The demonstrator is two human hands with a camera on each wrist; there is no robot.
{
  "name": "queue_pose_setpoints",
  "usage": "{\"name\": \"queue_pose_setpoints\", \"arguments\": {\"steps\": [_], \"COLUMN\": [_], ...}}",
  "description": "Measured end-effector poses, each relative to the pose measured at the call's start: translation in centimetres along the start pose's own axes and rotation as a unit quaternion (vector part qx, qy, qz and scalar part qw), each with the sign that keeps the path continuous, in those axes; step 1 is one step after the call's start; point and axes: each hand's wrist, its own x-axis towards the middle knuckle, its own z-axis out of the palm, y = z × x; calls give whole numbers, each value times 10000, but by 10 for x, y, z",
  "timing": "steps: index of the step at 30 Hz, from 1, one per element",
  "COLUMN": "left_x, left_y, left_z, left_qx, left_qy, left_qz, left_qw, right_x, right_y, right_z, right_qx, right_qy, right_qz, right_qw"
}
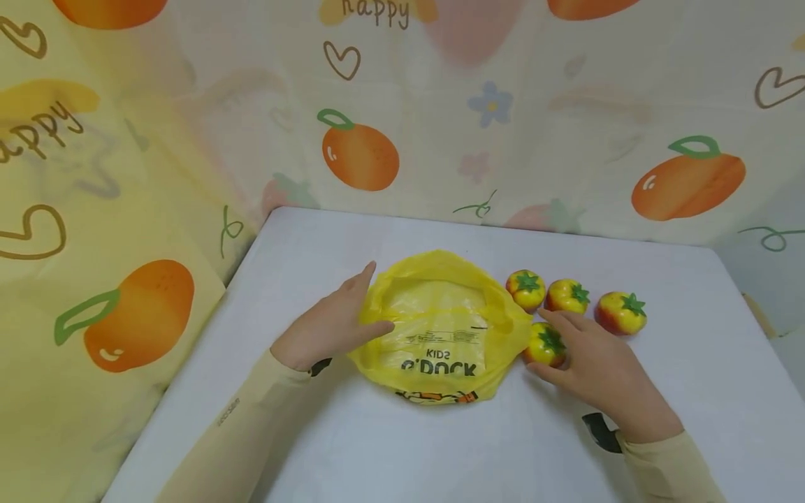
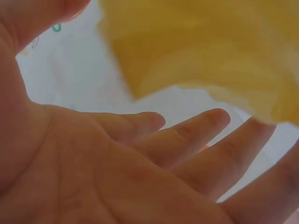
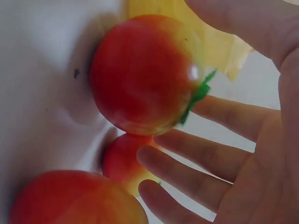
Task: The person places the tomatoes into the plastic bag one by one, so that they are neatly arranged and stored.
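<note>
A: Where to look for the nearest fruit (image 1: 546, 344)?
B: At the yellow bag's (image 1: 440, 307) right edge. Noted around it: right hand (image 1: 594, 363), spread wide, not gripping; contact hard to tell.
A: And at the bag's left rim?
B: Left hand (image 1: 333, 323), also wide; cannot tell whether touching.
A: How best to grip?
B: Probably by the rounded sides, below the green leaves (image 1: 551, 339). Close evenly, gently; avoid pinching bag film or bumping the other three fruits (image 1: 566, 295), also right of the bag.
</note>
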Motion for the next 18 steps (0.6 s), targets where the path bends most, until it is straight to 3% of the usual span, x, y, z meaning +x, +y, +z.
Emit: {"name": "queue_pose_setpoints", "arguments": {"steps": [18], "left_x": [10], "left_y": [-10], "left_z": [10], "left_qx": [245], "left_qy": [3], "left_qz": [41], "left_qw": [9997], "right_x": [8], "right_y": [-1], "right_z": [12], "right_qx": [171], "right_qy": [-498], "right_qz": [380], "right_qw": [9979]}}
